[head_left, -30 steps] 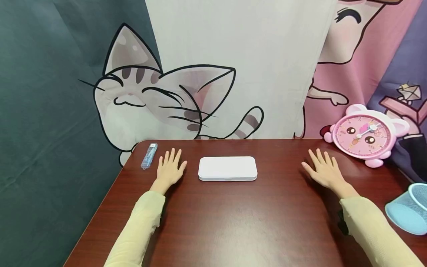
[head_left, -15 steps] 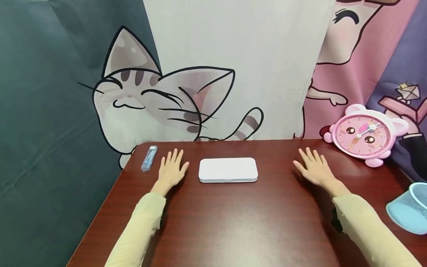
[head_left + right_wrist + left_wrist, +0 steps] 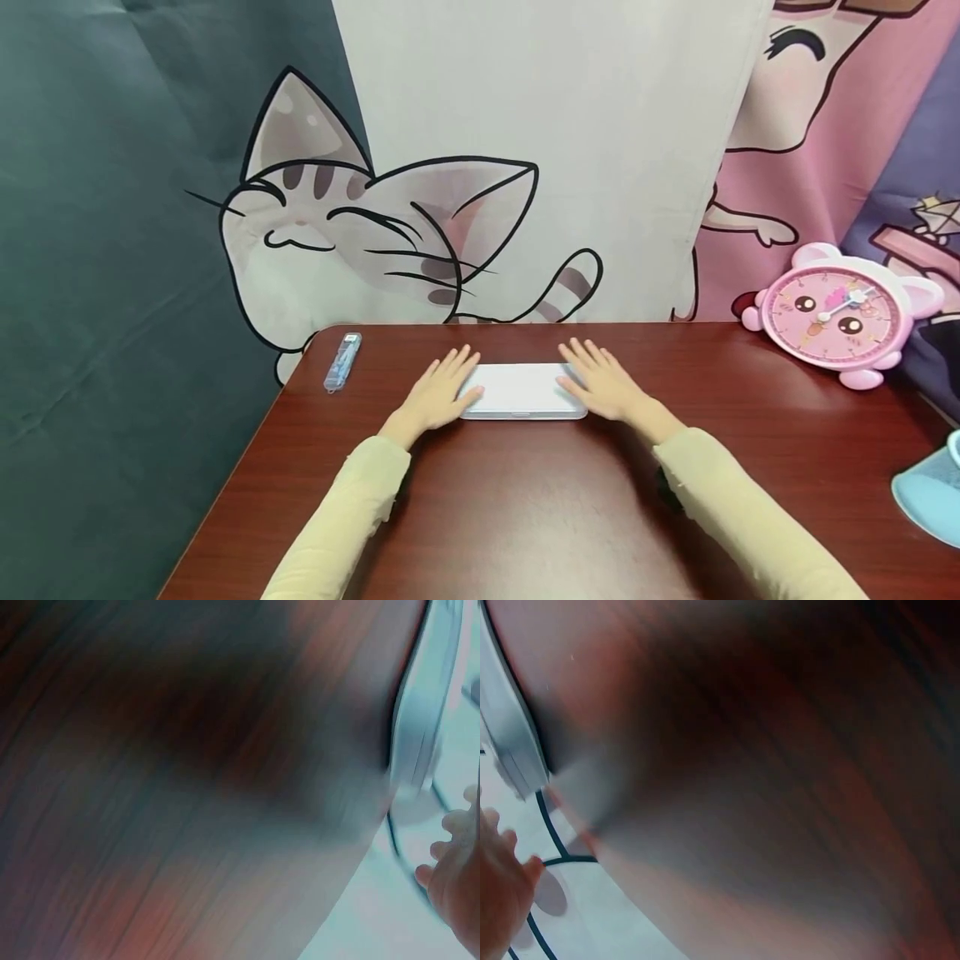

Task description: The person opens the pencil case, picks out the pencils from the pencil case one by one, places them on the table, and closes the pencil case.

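Note:
A flat white case (image 3: 521,390) with rounded corners lies closed on the dark wooden table (image 3: 525,500), a small clasp at the middle of its front edge. My left hand (image 3: 438,392) is at the case's left end, fingers straight, thumb overlapping its top. At the opposite end my right hand (image 3: 603,385) mirrors it, fingers extended and thumb over the right part of the lid. In the left wrist view the case's edge (image 3: 514,720) shows at the far left, above the fingers. The right wrist view has the case's edge (image 3: 424,705) at upper right.
A slim translucent blue packet (image 3: 342,362) lies near the table's back left corner. At the back right stands a pink animal-shaped clock (image 3: 832,312). A light-blue mesh holder (image 3: 930,492) is at the right edge. Behind the table hangs a cartoon-printed cloth (image 3: 600,167).
Both hands have moved inward from the table's sides to the two ends of the white case. The right hand has travelled farther, leftward. The view has shifted slightly.

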The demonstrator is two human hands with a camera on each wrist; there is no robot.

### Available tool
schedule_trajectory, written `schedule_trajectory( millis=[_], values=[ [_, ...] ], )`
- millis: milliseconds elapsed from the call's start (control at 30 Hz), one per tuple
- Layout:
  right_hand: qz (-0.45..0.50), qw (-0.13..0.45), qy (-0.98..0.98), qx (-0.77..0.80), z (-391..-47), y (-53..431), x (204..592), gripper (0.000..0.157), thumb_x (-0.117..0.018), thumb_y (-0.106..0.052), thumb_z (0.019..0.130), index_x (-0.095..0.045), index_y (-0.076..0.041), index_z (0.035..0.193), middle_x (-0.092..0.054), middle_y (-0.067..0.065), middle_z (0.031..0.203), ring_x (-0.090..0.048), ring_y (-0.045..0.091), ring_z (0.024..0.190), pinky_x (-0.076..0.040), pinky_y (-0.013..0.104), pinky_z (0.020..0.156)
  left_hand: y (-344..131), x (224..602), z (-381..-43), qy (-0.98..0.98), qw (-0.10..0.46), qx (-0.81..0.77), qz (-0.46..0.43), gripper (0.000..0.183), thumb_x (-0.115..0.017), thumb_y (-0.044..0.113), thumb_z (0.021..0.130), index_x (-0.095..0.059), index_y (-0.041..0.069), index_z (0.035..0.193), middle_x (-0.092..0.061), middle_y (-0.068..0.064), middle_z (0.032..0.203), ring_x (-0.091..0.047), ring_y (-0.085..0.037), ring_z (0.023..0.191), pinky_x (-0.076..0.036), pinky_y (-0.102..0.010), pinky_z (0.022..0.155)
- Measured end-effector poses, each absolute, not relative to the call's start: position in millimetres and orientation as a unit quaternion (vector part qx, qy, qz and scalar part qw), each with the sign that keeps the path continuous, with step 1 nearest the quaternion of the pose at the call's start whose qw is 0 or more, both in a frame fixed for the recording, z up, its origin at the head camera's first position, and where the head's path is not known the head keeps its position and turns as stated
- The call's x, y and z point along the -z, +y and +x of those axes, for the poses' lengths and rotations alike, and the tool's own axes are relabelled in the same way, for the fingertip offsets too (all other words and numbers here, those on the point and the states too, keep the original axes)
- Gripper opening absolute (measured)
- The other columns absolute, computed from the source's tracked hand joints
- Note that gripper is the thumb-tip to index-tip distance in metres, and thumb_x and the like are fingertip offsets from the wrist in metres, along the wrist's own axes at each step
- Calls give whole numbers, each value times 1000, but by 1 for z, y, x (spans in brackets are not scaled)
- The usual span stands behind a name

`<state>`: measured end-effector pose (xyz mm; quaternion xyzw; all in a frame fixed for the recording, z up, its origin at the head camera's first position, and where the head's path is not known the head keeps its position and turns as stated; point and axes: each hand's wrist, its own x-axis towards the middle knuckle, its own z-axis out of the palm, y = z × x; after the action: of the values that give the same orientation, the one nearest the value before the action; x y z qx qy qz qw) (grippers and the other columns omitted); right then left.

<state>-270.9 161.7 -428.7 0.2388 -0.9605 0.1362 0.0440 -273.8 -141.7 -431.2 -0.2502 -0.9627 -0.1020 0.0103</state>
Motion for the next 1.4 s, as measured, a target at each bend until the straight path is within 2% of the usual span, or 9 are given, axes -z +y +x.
schedule_trajectory(
  millis=[233, 433, 600, 733, 933, 1100, 1200, 1267, 1400],
  values=[
    [312, 15, -947, -79, -271, 123, 437, 70, -40, -56, 90, -30, -11, 144, -26, 18, 149, -24, 37, 137, -21, 53, 109, -123, 429, -273, -957, -76, 71, -272, 88, -44, 66, 83, -14, 14, 148, -12, -9, 154, -10, -24, 143, -13, -44, 114],
    [343, 37, -938, -26, -270, 109, 433, 84, -50, -61, 82, -33, -3, 141, -33, 24, 144, -35, 42, 129, -29, 56, 103, -116, 418, -273, -959, -75, 46, -269, 96, -60, 58, 78, -20, 2, 145, -22, -13, 151, -20, -26, 140, -24, -39, 112],
    [379, 76, -922, 29, -264, 102, 429, 73, -55, -51, 84, -44, 5, 131, -46, 26, 132, -46, 45, 118, -40, 53, 95, -110, 415, -273, -959, -73, 38, -272, 93, -66, 49, 77, -25, -2, 142, -29, -16, 148, -25, -29, 138, -27, -39, 110],
    [413, 125, -897, 95, -261, 96, 428, 62, -55, -45, 86, -53, 7, 120, -57, 27, 117, -57, 39, 105, -48, 46, 85, -108, 416, -275, -958, -77, 43, -271, 93, -70, 46, 75, -27, -4, 141, -31, -17, 146, -27, -29, 137, -29, -40, 109],
    [447, 172, -863, 158, -257, 86, 425, 43, -56, -27, 84, -61, 10, 104, -64, 26, 94, -63, 34, 84, -53, 42, 70, -111, 414, -277, -957, -78, 62, -273, 95, -69, 50, 75, -26, -4, 141, -32, -17, 145, -27, -27, 137, -31, -42, 108],
    [471, 181, -834, 224, -253, 83, 421, 33, -50, -11, 82, -64, 11, 102, -66, 27, 91, -66, 34, 81, -55, 40, 61, -106, 410, -276, -960, -82, 44, -265, 94, -71, 45, 75, -26, -3, 141, -31, -15, 146, -26, -25, 137, -28, -39, 110],
    [470, 197, -836, 203, -254, 84, 421, 32, -52, -15, 82, -65, 10, 98, -67, 25, 87, -67, 31, 78, -54, 38, 60, -106, 411, -275, -960, -79, 43, -265, 94, -71, 46, 74, -26, -3, 141, -32, -15, 146, -27, -25, 137, -29, -40, 109],
    [468, 206, -845, 155, -256, 90, 421, 30, -57, -22, 81, -65, 4, 94, -68, 16, 84, -66, 25, 73, -53, 34, 57, -107, 412, -275, -959, -86, 60, -262, 94, -71, 45, 74, -25, -2, 142, -30, -14, 147, -25, -25, 138, -29, -42, 109],
    [453, 163, -876, 16, -260, 114, 418, 39, -69, -32, 77, -63, -4, 103, -66, 13, 99, -64, 25, 87, -52, 37, 72, -118, 412, -276, -955, -109, 107, -255, 95, -73, 42, 74, -23, 3, 144, -23, -12, 151, -18, -24, 141, -31, -49, 105]
  ],
)
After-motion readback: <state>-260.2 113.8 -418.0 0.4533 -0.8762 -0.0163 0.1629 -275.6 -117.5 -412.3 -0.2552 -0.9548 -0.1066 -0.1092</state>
